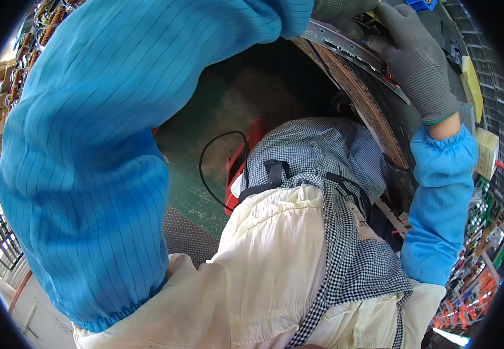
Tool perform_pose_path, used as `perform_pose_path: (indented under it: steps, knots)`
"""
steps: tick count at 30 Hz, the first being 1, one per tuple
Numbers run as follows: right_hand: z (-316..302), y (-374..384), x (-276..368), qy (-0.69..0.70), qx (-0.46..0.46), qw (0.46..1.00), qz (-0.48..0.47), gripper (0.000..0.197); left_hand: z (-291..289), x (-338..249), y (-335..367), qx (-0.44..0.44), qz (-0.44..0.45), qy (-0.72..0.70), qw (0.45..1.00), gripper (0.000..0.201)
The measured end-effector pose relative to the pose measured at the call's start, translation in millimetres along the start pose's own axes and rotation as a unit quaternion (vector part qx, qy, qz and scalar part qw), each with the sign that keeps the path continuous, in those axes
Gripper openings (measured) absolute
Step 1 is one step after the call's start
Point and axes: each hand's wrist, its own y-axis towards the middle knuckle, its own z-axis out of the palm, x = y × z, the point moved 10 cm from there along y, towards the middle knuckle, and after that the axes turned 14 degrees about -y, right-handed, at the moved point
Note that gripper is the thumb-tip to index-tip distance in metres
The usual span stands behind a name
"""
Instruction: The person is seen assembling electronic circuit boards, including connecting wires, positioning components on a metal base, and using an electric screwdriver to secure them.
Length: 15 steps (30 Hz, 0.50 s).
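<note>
A long, narrow grey metal plate with slots and small fittings lies along the edge of the workbench at the top. My left hand, in a grey knit glove, is over its far left part, cut off by the picture's upper edge. Its visible fingers are curled, and whatever they hold is hidden. My right hand, gloved alike, bends over the plate from the right. The thumb and fingers close around a small part by the plate that I cannot make out. Both hands are close together.
The workbench edge is layered and worn. A yellow block and a pale tape roll are on the right, a blue item at the top. Below are a red object, a black cable and a ridged mat.
</note>
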Motion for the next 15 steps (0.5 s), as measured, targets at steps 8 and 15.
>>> perform_pose_path:
  steps: [8,15]
  knots:
    - [-6.6,-5.6,5.4,0.103,-0.03,0.994,-0.009,0.046,14.5,3.4,7.9,0.11,-0.034,0.016,0.993,0.043]
    - [20.2,-30.5,-54.4,0.261,-0.017,0.963,-0.057,0.053,16.1,1.4,12.9,0.166,-0.031,0.01,0.986,0.045]
